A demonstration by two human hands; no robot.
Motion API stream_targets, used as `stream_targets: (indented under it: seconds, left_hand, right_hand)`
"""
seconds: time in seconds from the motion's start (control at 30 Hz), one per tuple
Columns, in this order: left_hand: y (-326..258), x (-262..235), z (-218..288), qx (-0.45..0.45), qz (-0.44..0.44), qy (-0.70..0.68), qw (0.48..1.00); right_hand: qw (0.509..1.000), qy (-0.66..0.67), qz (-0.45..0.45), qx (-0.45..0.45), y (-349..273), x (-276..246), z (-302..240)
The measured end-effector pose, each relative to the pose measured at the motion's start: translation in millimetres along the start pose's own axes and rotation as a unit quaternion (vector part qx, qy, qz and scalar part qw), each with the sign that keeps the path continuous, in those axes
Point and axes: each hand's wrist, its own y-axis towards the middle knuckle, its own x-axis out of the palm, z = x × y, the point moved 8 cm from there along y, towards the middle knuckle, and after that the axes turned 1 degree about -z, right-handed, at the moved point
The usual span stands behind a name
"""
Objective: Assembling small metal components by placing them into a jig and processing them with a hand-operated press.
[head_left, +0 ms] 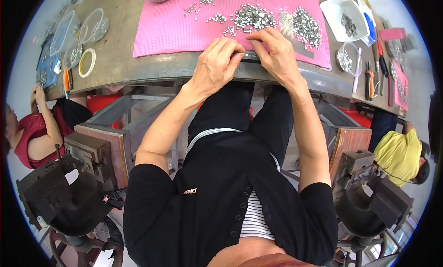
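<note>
At the near edge of the bench point(115, 50), the left hand point(218, 63) curls with thumb and forefinger close together, and the right hand point(276, 54) bends its thumb and forefinger toward it, a dark strip point(251, 55) lying between them, though whether either pinches a piece is too small to tell. Just beyond, loose metal pieces point(254, 17) lie heaped on a pink mat point(154, 31), within short reach and on a textured surface that should check rolling. Farther off to the right, a white tray point(333, 23) keeps other small pieces walled apart from the heaps
</note>
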Motion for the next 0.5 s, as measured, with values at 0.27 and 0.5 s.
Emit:
stream_targets:
  seconds: [0.27,0.5]
  left_hand:
    - [3,-16,-1,0.037,0.023,0.026,0.999]
    - [23,-27,-45,-0.040,-0.022,0.126,0.991]
  right_hand:
    - [0.988,-0.074,-0.095,-0.097,34,39,4]
    - [0.984,-0.106,-0.108,-0.092,30,39,5]
